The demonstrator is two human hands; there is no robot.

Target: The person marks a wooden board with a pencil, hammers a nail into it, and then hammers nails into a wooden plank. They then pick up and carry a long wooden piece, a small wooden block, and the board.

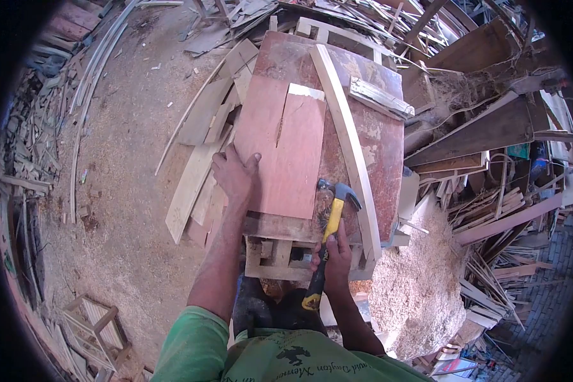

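Observation:
A claw hammer (332,219) with a yellow and black handle is in my right hand (337,258), its fingers wrapped round the grip. The metal head lies over the worktable near its front, just right of a reddish plywood panel (296,165). That panel has a long dark slit running down from its far edge and a pale patch at the top. My left hand (235,173) grips the panel's left edge, thumb on the upper face and fingers curled at the side. Beneath lies the worn reddish tabletop (379,143).
A long pale batten (347,140) runs lengthwise over the table, and a short weathered block (381,99) lies at the far right. Loose boards (194,175) lean along the left side. Scrap wood (503,216) is heaped on the right; a small wooden frame (95,331) stands on the floor lower left.

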